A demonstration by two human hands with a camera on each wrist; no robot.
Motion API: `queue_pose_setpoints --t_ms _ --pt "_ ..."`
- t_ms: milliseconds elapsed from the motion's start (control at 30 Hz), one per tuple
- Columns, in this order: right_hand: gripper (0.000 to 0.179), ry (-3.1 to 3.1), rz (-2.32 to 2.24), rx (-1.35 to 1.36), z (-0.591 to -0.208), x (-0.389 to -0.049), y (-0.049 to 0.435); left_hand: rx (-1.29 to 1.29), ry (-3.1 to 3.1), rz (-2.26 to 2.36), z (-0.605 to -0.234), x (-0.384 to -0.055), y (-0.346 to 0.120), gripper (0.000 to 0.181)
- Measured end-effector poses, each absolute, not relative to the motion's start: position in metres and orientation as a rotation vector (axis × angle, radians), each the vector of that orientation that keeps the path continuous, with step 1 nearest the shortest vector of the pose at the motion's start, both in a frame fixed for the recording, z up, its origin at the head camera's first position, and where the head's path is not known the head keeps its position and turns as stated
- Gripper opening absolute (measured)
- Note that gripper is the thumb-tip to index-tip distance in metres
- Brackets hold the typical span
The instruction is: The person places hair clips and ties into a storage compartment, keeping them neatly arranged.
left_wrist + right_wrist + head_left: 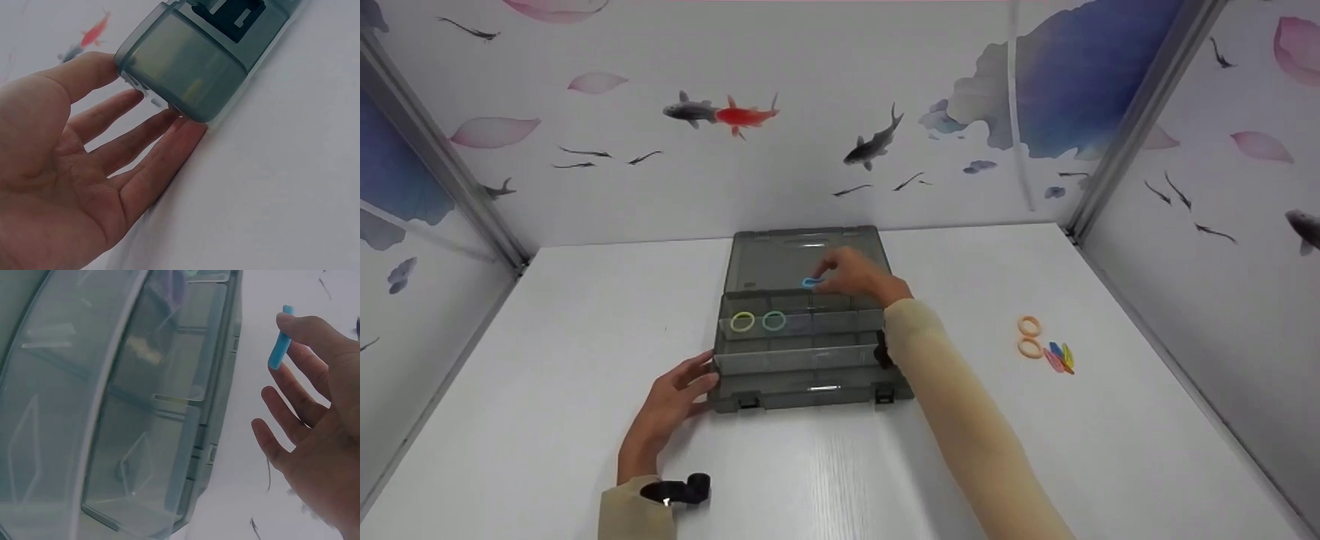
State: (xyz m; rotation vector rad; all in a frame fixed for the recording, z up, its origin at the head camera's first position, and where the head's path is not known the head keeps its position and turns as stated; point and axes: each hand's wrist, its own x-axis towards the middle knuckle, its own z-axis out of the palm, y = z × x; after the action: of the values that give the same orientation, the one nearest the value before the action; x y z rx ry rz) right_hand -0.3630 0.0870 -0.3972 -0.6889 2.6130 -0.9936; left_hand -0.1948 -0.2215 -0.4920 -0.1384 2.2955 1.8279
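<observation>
A grey translucent compartment box (810, 381) stands on the white table, its lid (769, 262) folded back towards the wall. My right hand (851, 271) is above the lid's hinge side, pinching a light blue ring (280, 346) between thumb and fingertips; the ring shows edge-on in the right wrist view. In the box's back row lie a yellow ring (742, 331) and a teal ring (774, 330), side by side on the left. My left hand (84, 146) rests against the box's front left corner, thumb on the edge and fingers stretched along the side.
On the table to the right lie two orange rings (1021, 325) and a small cluster of pink, blue, yellow and orange oval pieces (1057, 358). Walls printed with fish and petals (810, 172) enclose the table at the back and both sides.
</observation>
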Motion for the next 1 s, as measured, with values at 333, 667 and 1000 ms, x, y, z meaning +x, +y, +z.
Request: queue_pose_setpoints --t_ms 333,667,1000 --pt "0.029 2.625 -0.836 -0.622 -0.411 -0.359 0.086 -0.135 2.313 1.837 -0.492 -0.193 -0.221 0.057" --pt "0.025 2.663 -0.748 -0.648 -0.418 -0.361 0.081 -0.124 2.301 1.844 -0.496 -0.196 -0.222 0.059" --pt "0.036 2.697 -0.661 -0.709 -0.428 -0.368 0.082 -0.141 2.287 1.849 -0.498 -0.197 -0.224 0.058"
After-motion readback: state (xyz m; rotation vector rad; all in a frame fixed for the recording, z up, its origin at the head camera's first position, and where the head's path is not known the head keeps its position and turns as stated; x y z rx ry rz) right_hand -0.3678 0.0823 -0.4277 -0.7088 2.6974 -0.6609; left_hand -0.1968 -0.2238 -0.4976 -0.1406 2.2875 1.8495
